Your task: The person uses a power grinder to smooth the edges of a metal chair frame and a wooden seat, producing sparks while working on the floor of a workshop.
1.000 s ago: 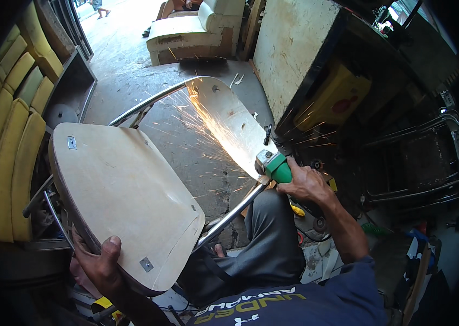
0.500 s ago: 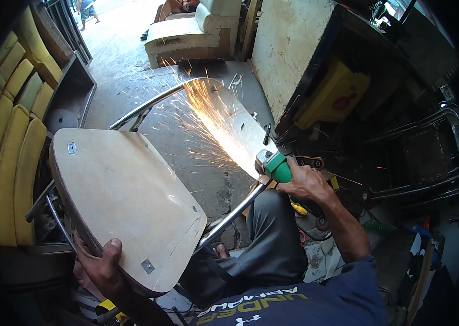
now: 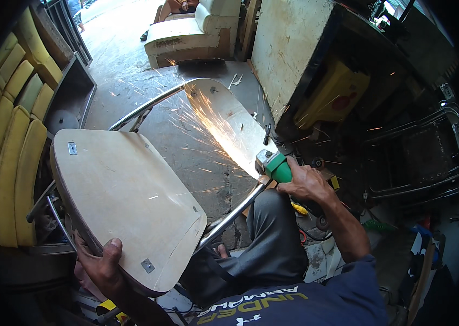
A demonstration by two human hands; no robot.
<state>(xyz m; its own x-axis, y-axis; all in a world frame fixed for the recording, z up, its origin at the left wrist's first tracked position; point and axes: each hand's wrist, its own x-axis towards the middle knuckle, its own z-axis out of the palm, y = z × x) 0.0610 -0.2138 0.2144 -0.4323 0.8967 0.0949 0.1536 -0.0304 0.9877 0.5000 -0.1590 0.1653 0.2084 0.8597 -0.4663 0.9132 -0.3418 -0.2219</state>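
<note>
Yellow cushions [image 3: 7,163] stand stacked at the far left, beside the chair. The chair's wooden seat [image 3: 123,201] lies tilted, its underside up. The left hand [image 3: 102,269] grips the seat's near edge, thumb on top and fingers curled beneath. A metal tube [image 3: 232,214] of the chair frame runs from under the seat up to the wooden backrest [image 3: 229,122]. The grinder [image 3: 273,164], green-bodied, touches the backrest's near corner, throwing sparks [image 3: 213,125] across it. The right hand [image 3: 305,182] wraps the grinder's body with fingers closed tight. Right of the grinder, a dark metal frame [image 3: 430,157] sits well apart. An armchair [image 3: 194,30] stands beyond the backrest.
</note>
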